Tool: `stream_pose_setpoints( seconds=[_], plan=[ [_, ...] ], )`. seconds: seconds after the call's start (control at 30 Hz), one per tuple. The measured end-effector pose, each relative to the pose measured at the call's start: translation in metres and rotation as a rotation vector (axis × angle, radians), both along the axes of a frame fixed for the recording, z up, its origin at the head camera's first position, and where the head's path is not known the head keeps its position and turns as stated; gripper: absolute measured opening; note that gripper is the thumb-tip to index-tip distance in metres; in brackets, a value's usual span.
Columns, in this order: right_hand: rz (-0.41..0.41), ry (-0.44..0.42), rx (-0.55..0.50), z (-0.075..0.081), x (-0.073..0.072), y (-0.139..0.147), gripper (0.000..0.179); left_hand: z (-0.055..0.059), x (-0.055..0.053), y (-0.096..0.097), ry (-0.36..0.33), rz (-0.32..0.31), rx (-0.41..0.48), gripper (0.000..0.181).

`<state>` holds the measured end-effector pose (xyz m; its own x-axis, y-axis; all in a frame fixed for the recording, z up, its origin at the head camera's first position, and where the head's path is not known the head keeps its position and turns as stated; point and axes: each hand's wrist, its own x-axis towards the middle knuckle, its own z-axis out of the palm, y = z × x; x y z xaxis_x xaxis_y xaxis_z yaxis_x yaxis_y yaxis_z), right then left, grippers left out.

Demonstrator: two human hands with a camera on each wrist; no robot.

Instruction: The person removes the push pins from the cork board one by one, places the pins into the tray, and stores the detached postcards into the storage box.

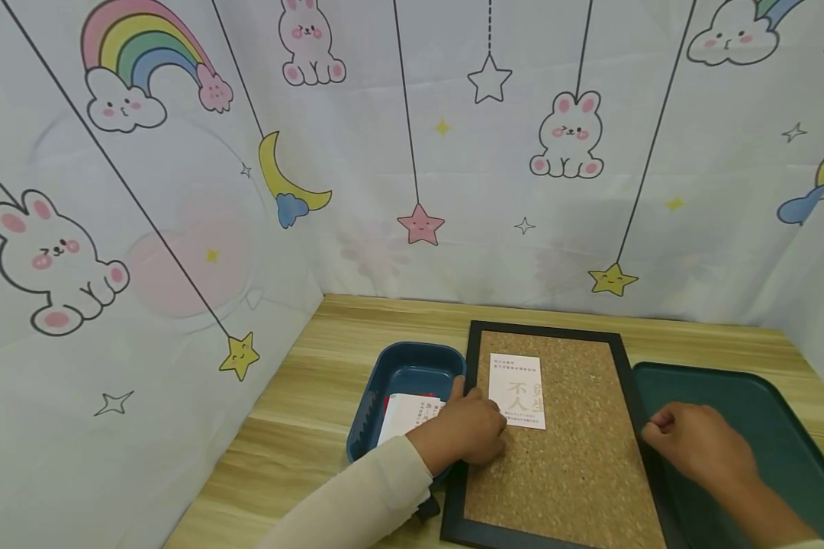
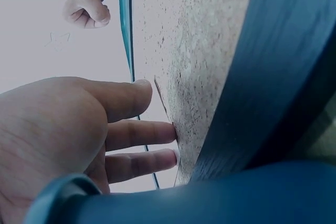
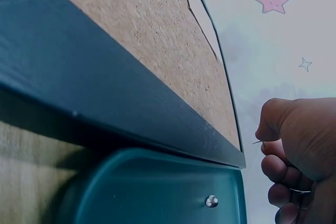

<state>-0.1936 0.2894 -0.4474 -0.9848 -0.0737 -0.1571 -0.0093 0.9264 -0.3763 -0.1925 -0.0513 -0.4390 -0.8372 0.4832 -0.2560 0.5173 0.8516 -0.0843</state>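
A white card with printed characters lies on the upper left of a black-framed corkboard. My left hand rests over the frame's left side, fingertips at the card's lower left edge. In the left wrist view its fingers reach out fairly straight against the card. Above the board's right edge, my right hand has thumb and forefinger pinched together. A pin pokes out between them in the right wrist view, its thin metal point bare and its head hidden by the fingers.
A blue bin with printed cards stands against the board's left side. To the right lies a dark green tray, holding a small shiny silver piece. A patterned cloth hangs behind the wooden table.
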Motion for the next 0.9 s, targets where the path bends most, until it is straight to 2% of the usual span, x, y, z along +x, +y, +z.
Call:
stream_pose_setpoints(
  seconds=[0.53,0.9],
  plan=[
    [-0.001,-0.01,-0.003,0.0,0.001,0.011,0.046,-0.001,0.0,0.0,-0.002,-0.001,-0.006,0.031],
    [-0.013,0.008,0.001,0.0,0.001,0.011,0.042,0.002,0.0,0.0,-0.012,0.003,0.003,0.031]
  ],
)
